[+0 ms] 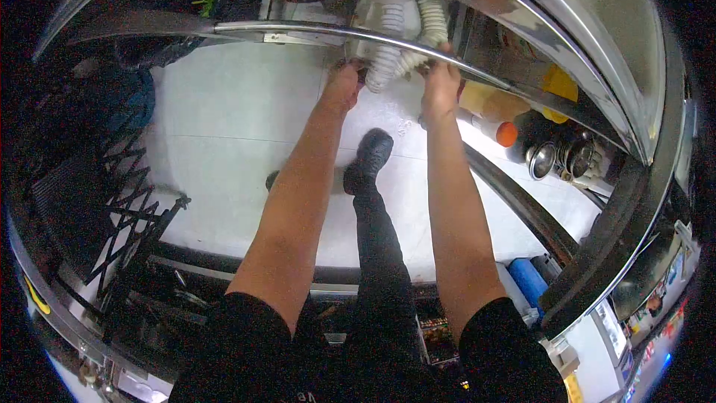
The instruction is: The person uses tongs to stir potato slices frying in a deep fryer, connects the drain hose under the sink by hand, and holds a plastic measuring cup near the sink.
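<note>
Both my arms reach forward over a pale floor. My left hand (344, 84) is closed at the left side of a pale, blurred object with white ribbed hoses (385, 52). A small dark part shows at its fingertips, too blurred to name. On the other side of the hoses, my right hand (441, 84) has its fingers curled in, and what they hold is hidden. A shiny metal bar (328, 29) crosses just above both hands, in front of the hoses.
A black lattice frame (123, 209) stands at the left. Metal bowls (541, 159) and an orange-ended container (506, 134) are at the right, near a yellow object (559, 90). A blue roll (528, 281) lies lower right. My black shoe (373, 151) is on the floor.
</note>
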`<state>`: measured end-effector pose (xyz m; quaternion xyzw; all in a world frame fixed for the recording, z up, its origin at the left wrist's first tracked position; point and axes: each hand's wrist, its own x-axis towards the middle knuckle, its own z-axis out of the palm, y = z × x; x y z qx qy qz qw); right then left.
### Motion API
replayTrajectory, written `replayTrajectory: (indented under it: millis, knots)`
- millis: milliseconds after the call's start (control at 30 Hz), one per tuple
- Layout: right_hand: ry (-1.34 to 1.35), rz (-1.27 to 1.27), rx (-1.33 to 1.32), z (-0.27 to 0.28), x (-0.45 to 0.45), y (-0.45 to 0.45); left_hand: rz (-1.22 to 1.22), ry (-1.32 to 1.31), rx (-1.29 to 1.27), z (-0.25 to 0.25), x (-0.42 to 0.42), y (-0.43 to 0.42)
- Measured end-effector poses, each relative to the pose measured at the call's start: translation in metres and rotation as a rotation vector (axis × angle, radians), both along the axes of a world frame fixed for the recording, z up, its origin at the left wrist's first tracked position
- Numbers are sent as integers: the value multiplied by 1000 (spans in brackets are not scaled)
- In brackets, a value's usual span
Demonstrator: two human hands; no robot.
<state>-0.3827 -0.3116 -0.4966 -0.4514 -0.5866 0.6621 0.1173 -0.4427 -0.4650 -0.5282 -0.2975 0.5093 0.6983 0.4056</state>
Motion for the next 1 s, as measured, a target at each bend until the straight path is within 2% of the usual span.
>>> replayTrajectory:
  millis: [67, 100, 133, 167, 267, 300, 367, 400, 467, 600, 667, 700, 767, 900, 933, 1000]
  knots:
    - [94, -33, 89, 16, -15, -6, 33, 31, 84, 5, 4, 0]
    - [96, -34, 91, 6, -14, -5, 32, 33, 86, 2, 6, 2]
    - [5, 84, 367, -8, -11, -3, 131, -27, 139, -4, 11, 4]
    - [-42, 147, 502, -20, -9, 4, 230, -88, 191, -10, 15, 5]
    - [-273, 322, 924, -28, -7, 24, 125, 1, 219, -7, 15, 2]
    - [-273, 323, 924, -28, -8, 27, 126, 1, 219, -10, 14, 0]
    - [-159, 204, 324, -28, -9, 32, 51, -37, 243, -16, 10, -4]
    - [-162, 205, 327, -22, -6, 31, 52, -40, 245, -20, 10, -5]
    - [-29, 93, -23, -4, 2, 23, 1, 62, 375, -26, 10, -6]
    - [-77, 62, 7, -7, 30, 12, -84, 126, 206, -25, 8, -8]
    - [-116, -80, -186, 19, 43, -10, 64, -27, 225, 3, 10, -13]
    - [-133, -62, -193, 21, 54, -16, 62, -16, 227, 11, 14, -15]
    - [-188, -93, -241, 29, 70, -31, 80, -140, -146, 19, 29, -21]
    - [-215, -94, -438, 61, 77, -58, -11, 13, -72, 38, 76, -46]
    - [-189, -94, -437, 77, 72, -62, -97, 74, -170, 69, 79, -41]
    - [-214, 160, -499, 114, 60, -71, -182, 157, -270, 134, 81, -41]
